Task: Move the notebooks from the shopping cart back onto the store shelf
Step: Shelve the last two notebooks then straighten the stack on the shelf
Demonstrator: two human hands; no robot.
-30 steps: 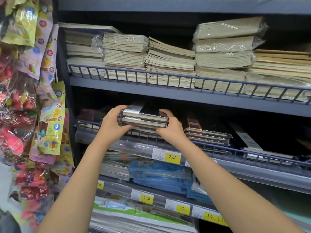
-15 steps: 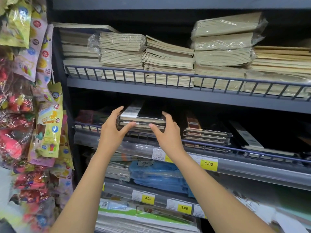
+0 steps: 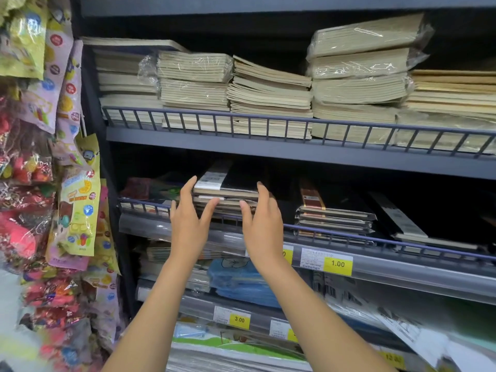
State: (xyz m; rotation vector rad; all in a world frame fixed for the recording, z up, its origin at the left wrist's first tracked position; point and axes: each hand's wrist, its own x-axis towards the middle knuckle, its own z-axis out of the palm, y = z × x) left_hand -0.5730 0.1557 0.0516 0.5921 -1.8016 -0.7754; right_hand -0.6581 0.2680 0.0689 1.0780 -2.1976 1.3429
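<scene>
Fingers straight and spread, my left hand (image 3: pixel 188 224) is raised at the left end of a stack of black-covered notebooks (image 3: pixel 228 190) and holds nothing. Its forefinger reaches up beside the stack's left corner, and its thumb points across the front of the page edges. Whether either tip touches the stack, I cannot tell. My right hand (image 3: pixel 264 229) mirrors it at the stack's right end, flat and loose as well, palm turned inward, forefinger up by the right corner. Its thumb angles toward my left thumb, with a gap between the two.

That stack lies flat on the middle shelf of the dark grey metal rack (image 3: pixel 429 272), just behind a low dark wire rail (image 3: pixel 335 230), with a white label strip on its top cover. Near my right hand, further along the same shelf, sits a shorter stack of plastic-wrapped dark notebooks with a brown band (image 3: pixel 332 217), and beyond it a flat black notebook with a long white label (image 3: pixel 400 221). A yellow price tag reading 1.00 (image 3: pixel 337 263) is fixed to the shelf's front edge.

Above, piles of cream paper exercise books (image 3: pixel 268 89) fill the upper shelf, some in clear wrap. Below my wrists lie blue plastic-wrapped packets (image 3: pixel 241 283). Colourful hanging plastic packets (image 3: pixel 77 200) crowd the left side.
</scene>
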